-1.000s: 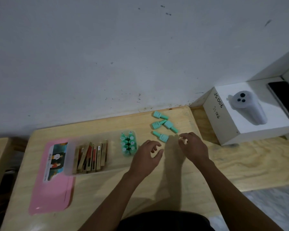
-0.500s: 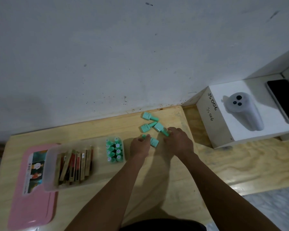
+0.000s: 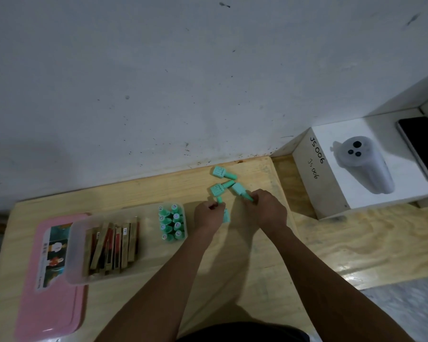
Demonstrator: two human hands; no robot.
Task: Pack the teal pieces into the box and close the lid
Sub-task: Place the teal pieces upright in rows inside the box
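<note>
— What's on the left there?

— A pink lid (image 3: 50, 280) lying flat on the table (image 3: 134, 193), off its box. The clear plastic box (image 3: 77, 245) sits with its left edge over the lid. Inside it, gold sticks (image 3: 111, 245) lean together, and at the right end the packed teal bottles (image 3: 171, 223) stand caps up in two short rows.

— And the hands?

— The left hand (image 3: 208, 214) is just right of the box, fingers curled round a held teal bottle (image 3: 225, 214) whose body shows past the knuckles. The right hand (image 3: 267, 209) is beside it, fingers pinching the cap end of a second teal bottle (image 3: 239, 188), which lies pointing toward the wall. Two loose teal bottles (image 3: 218, 190) lie on the table just beyond, one close against the pinched one, the other nearer the wall.

— Further right?

— A white carton (image 3: 331, 193) printed with a grey controller, "JS006" handwritten on its side. A dark phone (image 3: 420, 149) sits at the far right edge.
</note>
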